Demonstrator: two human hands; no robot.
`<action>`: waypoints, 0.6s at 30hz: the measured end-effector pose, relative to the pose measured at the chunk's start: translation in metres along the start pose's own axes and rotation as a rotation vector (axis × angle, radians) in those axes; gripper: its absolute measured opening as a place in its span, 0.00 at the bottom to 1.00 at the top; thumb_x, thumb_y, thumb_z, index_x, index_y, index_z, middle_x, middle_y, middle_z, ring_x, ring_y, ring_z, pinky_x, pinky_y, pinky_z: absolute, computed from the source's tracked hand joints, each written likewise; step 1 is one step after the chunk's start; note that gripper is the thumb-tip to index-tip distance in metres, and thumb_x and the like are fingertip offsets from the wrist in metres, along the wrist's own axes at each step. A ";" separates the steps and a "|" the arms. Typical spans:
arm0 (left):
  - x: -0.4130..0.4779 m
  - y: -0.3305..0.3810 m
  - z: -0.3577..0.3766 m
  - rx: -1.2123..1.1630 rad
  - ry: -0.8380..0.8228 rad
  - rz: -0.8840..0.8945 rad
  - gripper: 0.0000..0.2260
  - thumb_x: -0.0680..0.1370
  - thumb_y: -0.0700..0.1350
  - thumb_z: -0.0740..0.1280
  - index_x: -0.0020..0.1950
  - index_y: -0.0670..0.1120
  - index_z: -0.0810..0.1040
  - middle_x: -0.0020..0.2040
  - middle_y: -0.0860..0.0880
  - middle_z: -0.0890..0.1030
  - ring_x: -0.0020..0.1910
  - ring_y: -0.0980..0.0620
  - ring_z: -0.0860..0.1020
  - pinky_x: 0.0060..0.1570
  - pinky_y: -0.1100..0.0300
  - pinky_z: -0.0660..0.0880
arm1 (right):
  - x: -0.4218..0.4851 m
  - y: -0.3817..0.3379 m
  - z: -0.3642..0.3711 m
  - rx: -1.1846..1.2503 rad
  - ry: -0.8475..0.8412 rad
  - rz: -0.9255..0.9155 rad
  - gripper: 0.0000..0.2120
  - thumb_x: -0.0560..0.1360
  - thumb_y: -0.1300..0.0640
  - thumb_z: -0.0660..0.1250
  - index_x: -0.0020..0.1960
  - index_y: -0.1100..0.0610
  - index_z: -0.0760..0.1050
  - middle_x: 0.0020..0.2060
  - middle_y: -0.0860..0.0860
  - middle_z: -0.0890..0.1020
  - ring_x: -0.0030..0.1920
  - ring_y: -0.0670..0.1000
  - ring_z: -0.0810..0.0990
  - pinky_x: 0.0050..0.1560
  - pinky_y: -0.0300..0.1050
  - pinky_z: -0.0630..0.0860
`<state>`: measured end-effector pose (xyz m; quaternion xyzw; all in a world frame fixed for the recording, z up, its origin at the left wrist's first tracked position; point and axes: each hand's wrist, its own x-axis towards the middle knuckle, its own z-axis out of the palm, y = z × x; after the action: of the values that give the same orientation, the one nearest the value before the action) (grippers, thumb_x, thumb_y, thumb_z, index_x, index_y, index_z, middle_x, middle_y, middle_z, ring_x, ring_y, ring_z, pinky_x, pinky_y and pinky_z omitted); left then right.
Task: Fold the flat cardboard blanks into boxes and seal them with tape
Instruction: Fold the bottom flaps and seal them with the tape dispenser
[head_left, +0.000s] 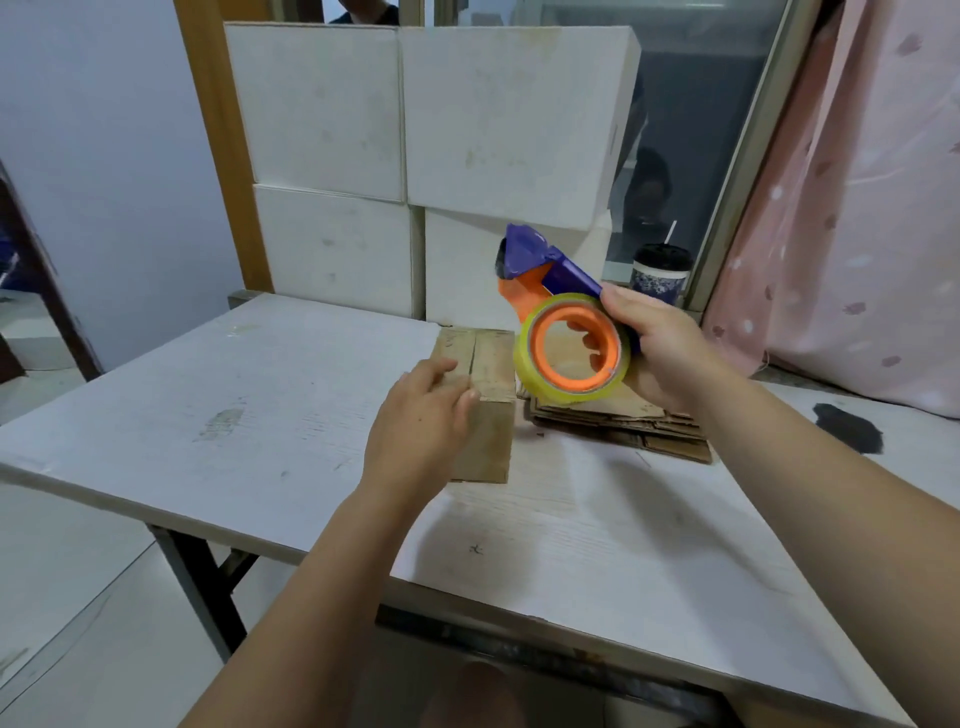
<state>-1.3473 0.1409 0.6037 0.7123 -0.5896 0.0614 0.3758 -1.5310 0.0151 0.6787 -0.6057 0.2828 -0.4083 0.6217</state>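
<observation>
Cardboard box (493, 441) – folded, brown, standing on the white table (234, 395) near its middle, top flaps closed with the seam between them visible and no tape seen on it. The box is steadied by the left hand (421, 415), whose relaxed fingers are laid over its top left edge, the fingertips resting beside the seam; nothing is gripped by this hand.

Tape dispenser (524, 257) – purple body, orange frame and hub, held in the air above and just right of the box by the right hand (660, 348). The handle is clasped, the thumb lying on top and the curled fingers seen through the open hub. A roll of clear yellowish tape (523, 364) is mounted on the hub. The dispenser is not touching the box.

Flat cardboard blanks (649, 431) – a low stack lying on the table just right of the box, partly hidden under the dispenser and right hand.

White boxes (415, 130) – stacked two high against the far edge of the table.

Lidded cup with a straw (662, 273) – set on the sill behind the right hand, beside a pink curtain (857, 234).
</observation>
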 end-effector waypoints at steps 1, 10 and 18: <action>0.001 0.004 -0.003 -0.044 -0.022 -0.023 0.15 0.82 0.46 0.56 0.64 0.46 0.76 0.63 0.48 0.75 0.61 0.47 0.72 0.66 0.52 0.63 | 0.000 -0.003 0.005 -0.097 -0.024 -0.034 0.11 0.82 0.55 0.57 0.54 0.49 0.79 0.39 0.49 0.81 0.41 0.47 0.75 0.43 0.40 0.72; 0.025 0.012 -0.029 -1.047 -0.111 -0.527 0.19 0.75 0.55 0.68 0.63 0.49 0.75 0.55 0.55 0.80 0.50 0.60 0.79 0.37 0.71 0.74 | -0.005 -0.001 0.040 -0.646 -0.118 -0.334 0.16 0.84 0.53 0.52 0.70 0.49 0.68 0.57 0.42 0.76 0.51 0.30 0.73 0.48 0.24 0.67; 0.038 0.037 -0.016 -1.212 0.135 -0.730 0.18 0.74 0.58 0.68 0.58 0.47 0.75 0.46 0.50 0.84 0.40 0.56 0.83 0.37 0.63 0.80 | -0.008 -0.004 0.056 -0.924 -0.138 -0.383 0.20 0.83 0.50 0.52 0.74 0.47 0.62 0.58 0.45 0.70 0.61 0.43 0.66 0.58 0.32 0.61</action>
<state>-1.3626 0.1199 0.6523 0.5248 -0.2190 -0.3633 0.7380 -1.4878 0.0512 0.6872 -0.8841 0.2761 -0.3060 0.2199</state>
